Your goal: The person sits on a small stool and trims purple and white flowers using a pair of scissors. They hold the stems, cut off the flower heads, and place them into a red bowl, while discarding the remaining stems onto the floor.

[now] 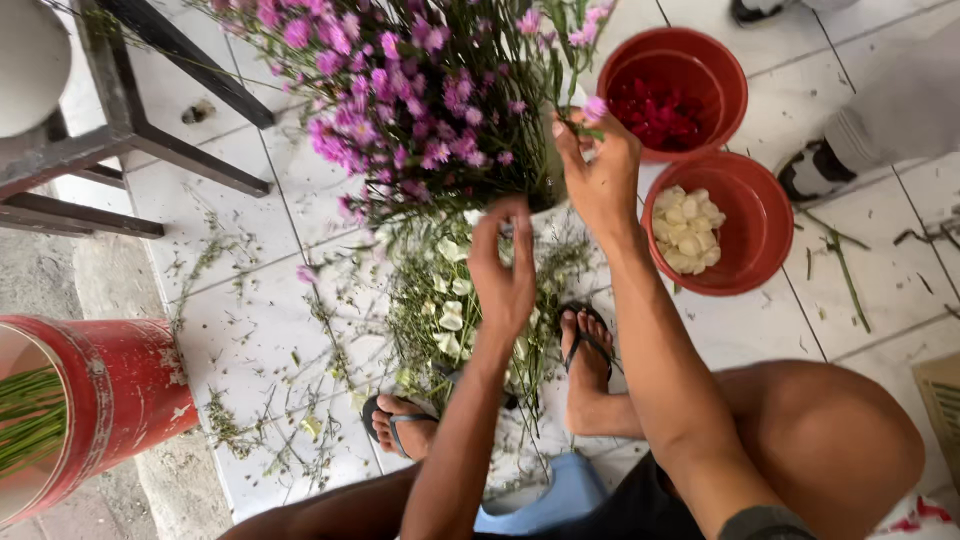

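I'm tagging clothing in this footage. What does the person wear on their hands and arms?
Nothing: the left hand and right hand are bare, without gloves, rings or watch, and both forearms are uncovered. No sleeve shows in this view. The fingers are slim, with short nails.

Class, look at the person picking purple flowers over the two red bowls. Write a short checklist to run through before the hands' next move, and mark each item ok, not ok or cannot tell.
1. Right hand has a bloom: ok, its fingertips pinch a purple flower.
2. Left hand free: cannot tell, its fingers curl at the stems below the bunch.
3. Petal bowl within reach: ok, it sits just beside the right forearm.
4. Room in that bowl: ok, white petals cover only part of the bottom.
5. Red bowl unblocked: ok, nothing covers it.
6. Floor tidy: not ok, stem scraps lie around the feet.
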